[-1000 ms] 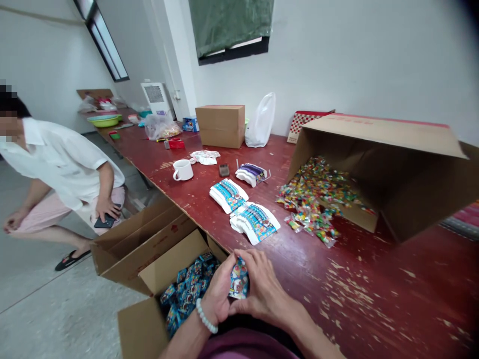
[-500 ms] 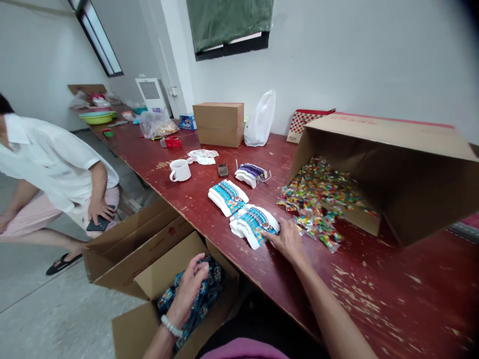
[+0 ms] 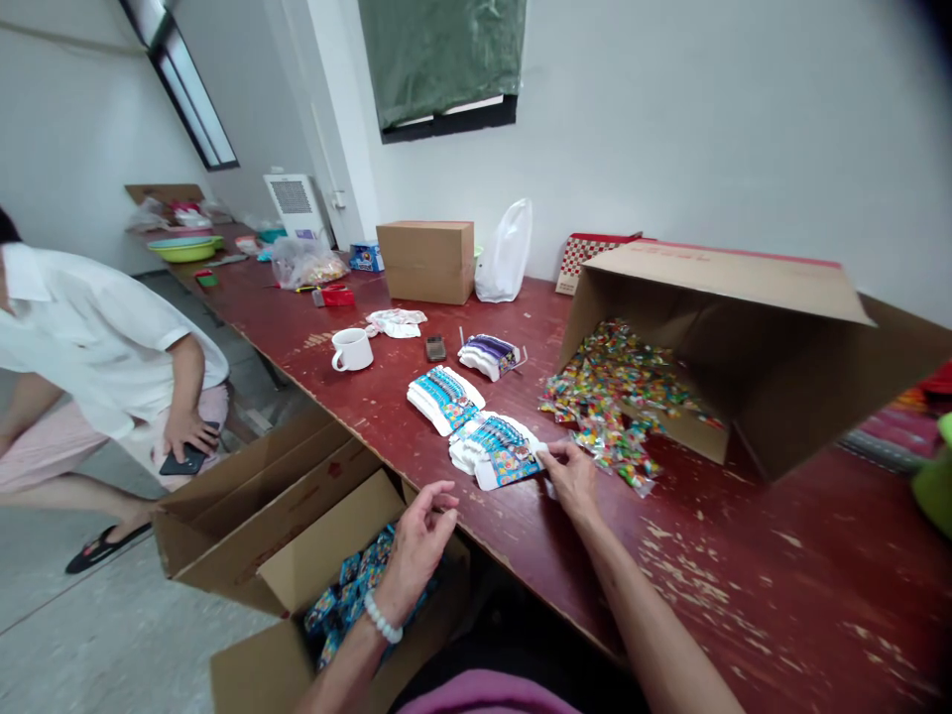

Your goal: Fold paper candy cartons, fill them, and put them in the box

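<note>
Our right hand [image 3: 574,474], arm outstretched, pinches its fingertips together; our left hand [image 3: 417,535] hangs open, nearer and left of that pinch.

Co-worker [image 3: 96,337]: the head and one arm were cut off by the left edge.
Green object [image 3: 938,481]: it was cut by the right edge, too little to identify.
Floor carton [image 3: 283,555]: its near side ran off the lower edge; the left hand [image 3: 416,545] covered part of the blue packets [image 3: 338,605] inside.
Card stack [image 3: 491,451]: the print was too small to read; the right hand [image 3: 571,474] met its edge, grip unclear.
Far table end [image 3: 245,297]: the clutter was too small to name.
Tipped box [image 3: 744,327]: its depths lay in shadow.
</note>
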### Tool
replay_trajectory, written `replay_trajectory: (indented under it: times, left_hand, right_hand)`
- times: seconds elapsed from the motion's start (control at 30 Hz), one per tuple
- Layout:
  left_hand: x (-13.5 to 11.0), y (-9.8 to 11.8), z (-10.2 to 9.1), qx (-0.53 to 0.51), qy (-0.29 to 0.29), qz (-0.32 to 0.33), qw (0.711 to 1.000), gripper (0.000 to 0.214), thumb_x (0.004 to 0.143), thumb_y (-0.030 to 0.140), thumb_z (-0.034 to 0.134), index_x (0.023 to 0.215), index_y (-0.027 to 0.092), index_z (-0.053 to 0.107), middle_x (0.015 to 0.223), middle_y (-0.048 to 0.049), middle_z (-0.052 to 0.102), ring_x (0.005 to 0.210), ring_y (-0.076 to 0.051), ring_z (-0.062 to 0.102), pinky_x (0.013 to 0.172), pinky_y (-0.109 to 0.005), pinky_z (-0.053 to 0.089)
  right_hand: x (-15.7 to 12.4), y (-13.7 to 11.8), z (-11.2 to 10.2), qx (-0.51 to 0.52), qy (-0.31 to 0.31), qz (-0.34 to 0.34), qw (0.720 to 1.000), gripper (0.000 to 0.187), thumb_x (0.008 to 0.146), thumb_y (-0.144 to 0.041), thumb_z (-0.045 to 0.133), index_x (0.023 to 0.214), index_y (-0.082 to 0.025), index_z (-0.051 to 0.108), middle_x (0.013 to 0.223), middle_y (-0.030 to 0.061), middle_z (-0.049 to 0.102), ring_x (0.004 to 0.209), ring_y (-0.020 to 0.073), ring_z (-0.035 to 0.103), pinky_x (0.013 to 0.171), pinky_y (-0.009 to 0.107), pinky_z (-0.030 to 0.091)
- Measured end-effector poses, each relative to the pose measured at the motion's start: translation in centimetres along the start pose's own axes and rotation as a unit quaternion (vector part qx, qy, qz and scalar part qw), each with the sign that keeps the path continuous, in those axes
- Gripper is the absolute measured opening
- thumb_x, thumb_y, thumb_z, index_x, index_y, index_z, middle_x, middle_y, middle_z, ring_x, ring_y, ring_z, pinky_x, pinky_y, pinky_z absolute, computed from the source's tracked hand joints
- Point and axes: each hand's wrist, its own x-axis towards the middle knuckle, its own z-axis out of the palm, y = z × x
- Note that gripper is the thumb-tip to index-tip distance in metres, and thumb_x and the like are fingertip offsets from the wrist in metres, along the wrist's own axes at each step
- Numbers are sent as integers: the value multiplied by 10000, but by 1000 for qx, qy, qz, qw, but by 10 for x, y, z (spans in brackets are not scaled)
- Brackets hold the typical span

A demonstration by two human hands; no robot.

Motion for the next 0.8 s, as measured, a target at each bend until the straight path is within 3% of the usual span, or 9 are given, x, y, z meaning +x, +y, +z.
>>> replay_trajectory:
  times: [0.1, 0.27, 0.37, 0.43, 0.5, 0.57, 0.6, 0.67, 0.8]
  left_hand:
    - [-1, 2, 2, 10, -14, 9, 1000, 392, 807, 383, 642, 1148, 192, 624, 1005, -81, 665, 878, -202, 616, 803, -317, 481]
    - [-1, 24, -4, 14, 14, 25, 999, 356, 783, 389, 685, 1075, 189, 653, 999, -75, 685, 939, -213, 615, 870, -310, 450]
    - [-4, 44, 0, -66, -103, -53, 991, 389, 807, 449, 654, 1102, 196, 655, 1054, -88, 692, 971, -233, 627, 840, -315, 457]
    - [-11, 50, 9, -169, -260, -137, 941, 473, 799, 508, 639, 1145, 186, 647, 1069, -118, 697, 943, -262, 656, 806, -347, 475]
    - [-18, 48, 22, -265, -401, -201, 853, 601, 722, 553, 693, 1175, 162, 635, 1035, -148, 707, 869, -295, 690, 776, -390, 492]
    - [-26, 41, 36, -326, -475, -233, 783, 685, 632, 542, 769, 1171, 141, 633, 940, -148, 722, 765, -305, 708, 742, -418, 508]
    - [-29, 37, 41, -349, -486, -238, 765, 690, 608, 531, 791, 1149, 129, 642, 879, -138, 726, 714, -299, 709, 724, -423, 517]
    - [-35, 32, 47, -379, -480, -236, 755, 663, 599, 513, 813, 1100, 108, 659, 795, -125, 725, 651, -283, 705, 688, -414, 536]
    - [-39, 34, 44, -385, -447, -215, 778, 592, 626, 495, 821, 1054, 113, 672, 797, -127, 733, 656, -266, 717, 621, -339, 557]
  right_hand:
    - [-3, -8, -10, 58, -9, 9, 998, 414, 704, -557, 590, 784, -162, 684, 734, 64, 691, 677, 231, 612, 653, 328, 453]
    - [-21, -37, -43, 145, -100, -10, 984, 396, 757, -564, 603, 788, -170, 632, 702, 16, 646, 617, 164, 566, 582, 269, 432]
    - [-39, -62, -59, 180, -171, -36, 968, 365, 771, -539, 652, 788, -174, 639, 697, 0, 620, 632, 147, 545, 592, 255, 429]
    - [-54, -80, -64, 218, -234, -51, 946, 342, 790, -518, 663, 800, -177, 633, 719, 4, 616, 665, 151, 548, 614, 257, 441]
    - [-69, -95, -66, 250, -291, -56, 922, 315, 814, -496, 660, 810, -184, 623, 726, -1, 606, 669, 147, 545, 616, 254, 446]
    - [-82, -107, -68, 273, -328, -48, 903, 295, 836, -483, 647, 820, -190, 618, 708, -13, 598, 637, 134, 533, 590, 242, 442]
    - [-87, -111, -69, 281, -336, -41, 898, 290, 839, -480, 647, 822, -192, 618, 696, -18, 596, 618, 128, 527, 575, 236, 438]
    - [-94, -118, -71, 296, -331, -26, 896, 291, 823, -479, 668, 814, -193, 621, 675, -23, 594, 592, 121, 522, 552, 228, 435]
    - [-101, -128, -74, 335, -296, 8, 895, 299, 779, -480, 709, 844, -199, 628, 701, -15, 611, 606, 131, 558, 555, 237, 463]
